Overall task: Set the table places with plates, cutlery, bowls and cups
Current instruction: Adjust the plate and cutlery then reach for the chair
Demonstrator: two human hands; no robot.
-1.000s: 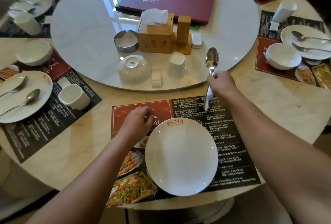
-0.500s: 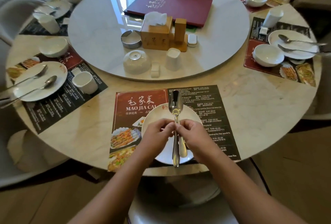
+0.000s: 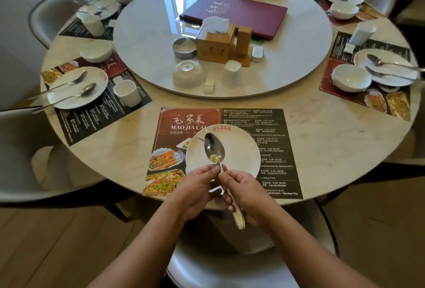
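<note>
At the 6 o'clock edge of the round table (image 3: 333, 149), both hands hold a spoon (image 3: 215, 150) just above a white plate (image 3: 243, 152). The spoon is polished steel with a long oval bowl, hollow side up, and a yellowish glint near its neck. Its bowl points toward 11 o'clock over the plate's left half. The flat handle runs back toward 5 o'clock, its end sticking out below the right hand.

The left hand (image 3: 195, 187) pinches the thin neck between thumb and fingertips, fingers curled close. The right hand (image 3: 248, 195) is wrapped round the handle, fingers folded over it. A sliver of metal shows at the spoon bowl's 10 o'clock side; what it is cannot be told.

The plate is plain and round, with a small red mark on its rim at 12 o'clock. It sits on a placemat (image 3: 276, 149), which is red with food photos on the left and black with white text on the right.

At 12 o'clock from the plate, on the near rim of the marble turntable (image 3: 299, 69), an upturned white bowl (image 3: 188, 74), a small white rest (image 3: 209, 83) and an upturned white cup (image 3: 231, 73) stand side by side.

At the table's 9 o'clock, a laid plate (image 3: 66, 101) carries a fork (image 3: 76, 80) and a second spoon (image 3: 87, 89), with an upright cup (image 3: 126, 93) just beside it.
</note>
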